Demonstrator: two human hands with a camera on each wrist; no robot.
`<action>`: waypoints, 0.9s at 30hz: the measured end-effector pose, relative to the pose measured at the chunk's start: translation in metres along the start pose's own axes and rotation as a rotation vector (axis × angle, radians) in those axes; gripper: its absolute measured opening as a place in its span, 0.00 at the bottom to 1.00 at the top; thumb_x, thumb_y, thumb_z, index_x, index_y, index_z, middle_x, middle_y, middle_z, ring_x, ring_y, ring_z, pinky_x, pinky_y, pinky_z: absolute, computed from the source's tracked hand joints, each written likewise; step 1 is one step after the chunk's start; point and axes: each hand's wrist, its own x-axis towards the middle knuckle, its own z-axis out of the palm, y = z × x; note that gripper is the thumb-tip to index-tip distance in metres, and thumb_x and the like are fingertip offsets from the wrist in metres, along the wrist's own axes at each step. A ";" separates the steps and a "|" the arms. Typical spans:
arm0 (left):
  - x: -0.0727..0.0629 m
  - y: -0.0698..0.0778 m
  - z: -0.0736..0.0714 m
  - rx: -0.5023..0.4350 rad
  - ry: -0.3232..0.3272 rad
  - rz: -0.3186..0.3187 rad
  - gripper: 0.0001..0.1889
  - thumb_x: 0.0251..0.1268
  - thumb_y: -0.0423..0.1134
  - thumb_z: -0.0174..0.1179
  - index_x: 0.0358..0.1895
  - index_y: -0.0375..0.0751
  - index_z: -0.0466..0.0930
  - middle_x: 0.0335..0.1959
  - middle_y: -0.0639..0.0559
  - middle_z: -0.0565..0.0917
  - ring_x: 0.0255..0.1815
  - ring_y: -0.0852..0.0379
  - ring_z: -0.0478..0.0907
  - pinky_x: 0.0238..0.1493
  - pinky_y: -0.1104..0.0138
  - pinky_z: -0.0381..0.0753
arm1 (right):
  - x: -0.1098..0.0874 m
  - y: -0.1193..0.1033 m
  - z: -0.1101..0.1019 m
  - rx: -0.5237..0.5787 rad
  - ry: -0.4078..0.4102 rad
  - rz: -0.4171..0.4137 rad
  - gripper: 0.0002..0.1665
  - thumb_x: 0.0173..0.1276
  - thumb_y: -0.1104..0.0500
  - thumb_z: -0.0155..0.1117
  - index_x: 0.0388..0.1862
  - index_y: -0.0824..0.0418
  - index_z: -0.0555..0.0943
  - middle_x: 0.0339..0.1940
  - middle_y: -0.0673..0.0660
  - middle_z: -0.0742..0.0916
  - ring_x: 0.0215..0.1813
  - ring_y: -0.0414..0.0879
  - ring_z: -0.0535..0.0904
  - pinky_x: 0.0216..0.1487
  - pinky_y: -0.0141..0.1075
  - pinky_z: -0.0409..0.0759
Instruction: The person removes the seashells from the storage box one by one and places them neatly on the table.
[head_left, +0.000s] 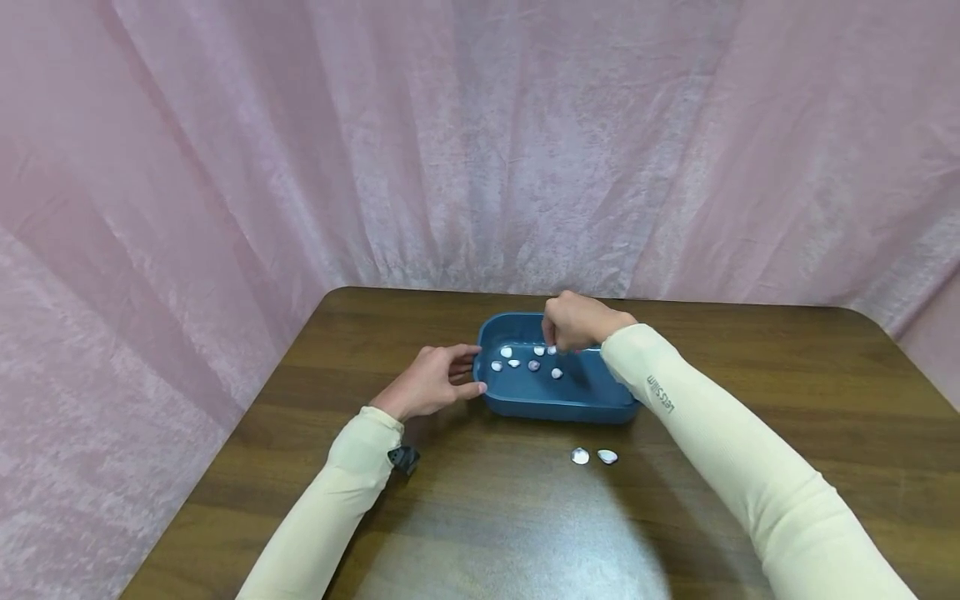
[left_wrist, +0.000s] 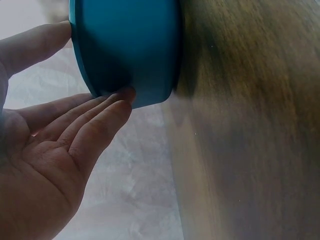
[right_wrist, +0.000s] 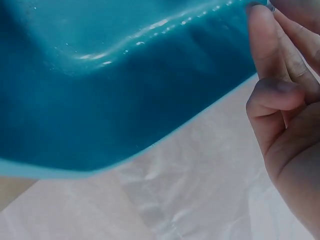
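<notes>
A blue rectangular tray (head_left: 558, 410) rests on the wooden table, with several small whitish shells (head_left: 534, 366) scattered over its floor. My left hand (head_left: 435, 379) touches the tray's left end, thumb near the front corner. In the left wrist view its fingers (left_wrist: 100, 127) lie fairly straight against the outer wall. Over the tray's far side, my right hand (head_left: 577, 321) points down with thumb and fingertips together at a small white shell (head_left: 552, 350). Only a shiny edge shows between those fingertips in the right wrist view; the hand hides the rest.
Two more whitish shells, a round one (head_left: 580, 456) and a pointed one (head_left: 607, 457), lie on the table (head_left: 480, 500) in front of the tray. A pink velvety curtain (head_left: 525, 167) hangs behind the table's far edge. A small red spot shows beneath the right hand.
</notes>
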 end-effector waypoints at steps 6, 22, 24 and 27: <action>-0.001 -0.002 0.001 0.004 0.002 0.009 0.35 0.66 0.42 0.68 0.72 0.32 0.67 0.68 0.36 0.78 0.66 0.45 0.80 0.65 0.56 0.82 | -0.003 -0.005 -0.005 0.009 0.002 -0.013 0.09 0.58 0.69 0.69 0.35 0.58 0.90 0.37 0.54 0.90 0.27 0.42 0.83 0.28 0.31 0.84; 0.001 -0.001 0.000 0.002 0.008 0.026 0.35 0.65 0.42 0.68 0.71 0.31 0.68 0.66 0.36 0.79 0.65 0.44 0.80 0.64 0.55 0.82 | -0.032 -0.012 -0.010 0.234 0.064 -0.129 0.06 0.60 0.66 0.73 0.35 0.57 0.90 0.33 0.52 0.91 0.26 0.45 0.86 0.30 0.32 0.86; 0.001 -0.001 0.000 0.001 0.010 0.026 0.35 0.65 0.42 0.68 0.72 0.31 0.68 0.66 0.36 0.79 0.65 0.44 0.80 0.64 0.55 0.82 | -0.037 -0.012 -0.010 0.262 0.076 -0.135 0.06 0.59 0.66 0.73 0.34 0.56 0.90 0.33 0.52 0.91 0.25 0.44 0.85 0.29 0.32 0.86; 0.000 0.000 0.000 0.002 0.012 0.021 0.35 0.65 0.42 0.68 0.72 0.31 0.68 0.66 0.36 0.79 0.65 0.44 0.80 0.64 0.55 0.82 | -0.043 -0.012 -0.008 0.280 0.101 -0.151 0.07 0.59 0.67 0.73 0.34 0.56 0.90 0.33 0.52 0.91 0.27 0.40 0.84 0.28 0.32 0.85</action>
